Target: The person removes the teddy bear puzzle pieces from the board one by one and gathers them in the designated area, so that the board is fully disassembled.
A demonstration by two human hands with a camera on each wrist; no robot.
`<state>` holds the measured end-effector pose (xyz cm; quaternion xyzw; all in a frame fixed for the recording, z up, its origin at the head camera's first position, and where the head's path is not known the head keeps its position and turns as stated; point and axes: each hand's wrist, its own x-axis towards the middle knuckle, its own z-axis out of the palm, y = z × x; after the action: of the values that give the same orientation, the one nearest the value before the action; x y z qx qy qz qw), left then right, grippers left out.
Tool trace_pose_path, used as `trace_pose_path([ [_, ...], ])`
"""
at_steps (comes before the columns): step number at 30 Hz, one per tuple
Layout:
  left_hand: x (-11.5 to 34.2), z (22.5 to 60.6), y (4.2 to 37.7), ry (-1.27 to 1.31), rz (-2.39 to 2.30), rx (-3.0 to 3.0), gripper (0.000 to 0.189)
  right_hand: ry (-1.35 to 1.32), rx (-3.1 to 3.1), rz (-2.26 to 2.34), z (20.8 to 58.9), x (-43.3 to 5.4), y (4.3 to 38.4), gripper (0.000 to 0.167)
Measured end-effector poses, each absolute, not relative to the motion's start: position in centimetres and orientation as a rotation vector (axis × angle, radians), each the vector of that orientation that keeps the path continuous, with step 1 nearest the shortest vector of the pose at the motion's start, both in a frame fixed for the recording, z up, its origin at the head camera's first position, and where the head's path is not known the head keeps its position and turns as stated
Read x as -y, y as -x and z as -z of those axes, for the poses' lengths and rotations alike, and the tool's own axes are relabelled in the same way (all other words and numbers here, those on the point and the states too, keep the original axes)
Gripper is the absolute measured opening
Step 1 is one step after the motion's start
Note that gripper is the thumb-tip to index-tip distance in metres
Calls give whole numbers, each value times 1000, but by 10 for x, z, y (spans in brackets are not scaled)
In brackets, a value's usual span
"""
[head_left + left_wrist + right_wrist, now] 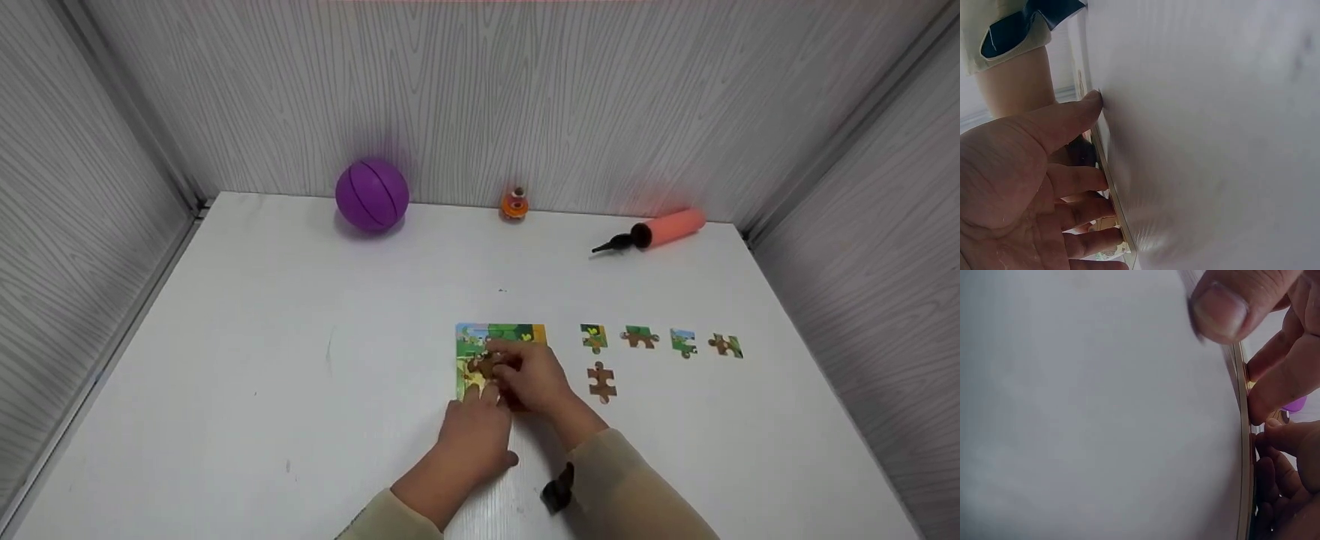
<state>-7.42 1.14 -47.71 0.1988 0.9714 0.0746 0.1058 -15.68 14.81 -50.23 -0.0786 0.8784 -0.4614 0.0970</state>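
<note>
Right hand [531, 375]: thumb and index finger drawn into a narrow pinch on a brown puzzle piece [481, 366], the puzzle board [463, 349] directly beneath. Left hand [478, 431]: fingers extended, tips on the board just nearside of the pinch, holding nothing. I count five loose pieces [639, 337] right of the grip; purple ball [373, 196] well beyond it, leftward.

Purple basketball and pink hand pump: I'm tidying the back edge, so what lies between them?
In the head view, a small orange toy figure sits between the purple basketball and the pink hand pump, touching neither.
</note>
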Motion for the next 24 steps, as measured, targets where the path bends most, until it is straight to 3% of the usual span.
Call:
trace_pose_path([
  [24,-9,475,76,-615,-260,-2842,76,327,-2583,1483,488,-185,153,34],
])
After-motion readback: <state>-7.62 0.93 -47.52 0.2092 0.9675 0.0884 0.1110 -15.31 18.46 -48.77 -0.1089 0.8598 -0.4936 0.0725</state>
